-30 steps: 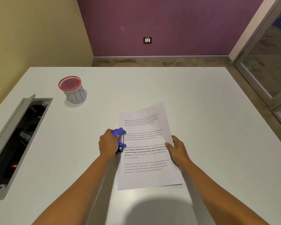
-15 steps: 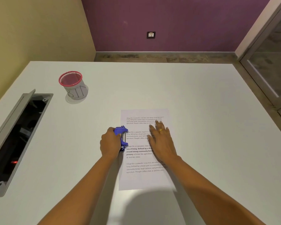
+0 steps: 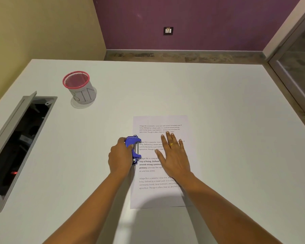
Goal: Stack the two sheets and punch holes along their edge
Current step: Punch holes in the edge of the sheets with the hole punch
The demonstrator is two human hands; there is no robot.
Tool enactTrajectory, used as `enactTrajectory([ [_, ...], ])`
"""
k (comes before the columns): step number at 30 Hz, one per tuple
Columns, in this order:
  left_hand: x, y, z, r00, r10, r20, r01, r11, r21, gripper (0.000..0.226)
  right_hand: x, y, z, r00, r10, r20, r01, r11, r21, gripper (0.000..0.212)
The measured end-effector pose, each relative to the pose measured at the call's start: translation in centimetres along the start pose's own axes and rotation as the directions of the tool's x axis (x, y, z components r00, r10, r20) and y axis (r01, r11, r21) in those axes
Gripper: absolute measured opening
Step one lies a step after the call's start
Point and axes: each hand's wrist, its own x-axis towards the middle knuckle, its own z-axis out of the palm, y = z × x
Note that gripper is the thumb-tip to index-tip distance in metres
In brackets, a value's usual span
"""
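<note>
Sheets (image 3: 159, 194): I see them stacked flat on table (image 3: 218, 120), center.
Punch (image 3: 134, 149): blue, on stack's 9 o'clock edge, mid-height.
L hand (image 3: 120, 156): fingers curled, clamped on punch.
R hand (image 3: 174, 155): palm flat on sheets, fingers spread, at 3 o'clock of punch.
Cup (image 3: 79, 87): red-rim mesh, 10 o'clock, well apart.

Sheets (image 3: 159, 196) flat on table (image 3: 227, 111), near centre; seemingly stacked, second sheet not clearly visible. Punch (image 3: 134, 149) on sheets' left edge, mid-length. Left hand (image 3: 120, 156) on punch, left of sheets. Right hand (image 3: 174, 155) flat on sheets, right of punch. Cup (image 3: 79, 87) far left on table. Cable hatch (image 3: 16, 147) in table at left edge, left of cup.
</note>
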Motion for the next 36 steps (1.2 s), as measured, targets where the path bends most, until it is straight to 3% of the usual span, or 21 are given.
enactTrajectory([
  [6, 0.4, -0.3, -0.3, 1.0, 0.011, -0.003, -0.011, 0.997, 0.075, 0.029, -0.1, -0.1, 0.0, 1.0, -0.003, -0.021, 0.003, 1.0, -0.013, 0.061],
  [13, 2.6, 0.9, -0.4, 0.979, 0.116, -0.166, -0.103, 0.991, 0.087, 0.045, 0.0, -0.1, 0.0, 1.0, 0.006, -0.024, -0.006, 1.0, -0.002, 0.061],
  [16, 4.5, 1.4, 0.3, 0.982, 0.139, -0.127, -0.126, 0.987, 0.101, 0.046, 0.0, -0.1, 0.1, 1.0, 0.008, -0.019, -0.008, 1.0, -0.019, 0.06],
  [20, 6.1, 0.8, 1.3, 0.992, 0.123, -0.033, -0.109, 0.955, 0.274, 0.051, 0.0, 0.0, 0.0, 1.0, 0.006, -0.023, -0.006, 1.0, -0.013, 0.059],
  [36, 6.4, -0.2, 2.1, 0.965, 0.253, -0.073, -0.194, 0.87, 0.453, 0.043, 0.1, -0.2, -0.2, 1.0, 0.019, 0.0, -0.019, 1.0, -0.015, 0.059],
])
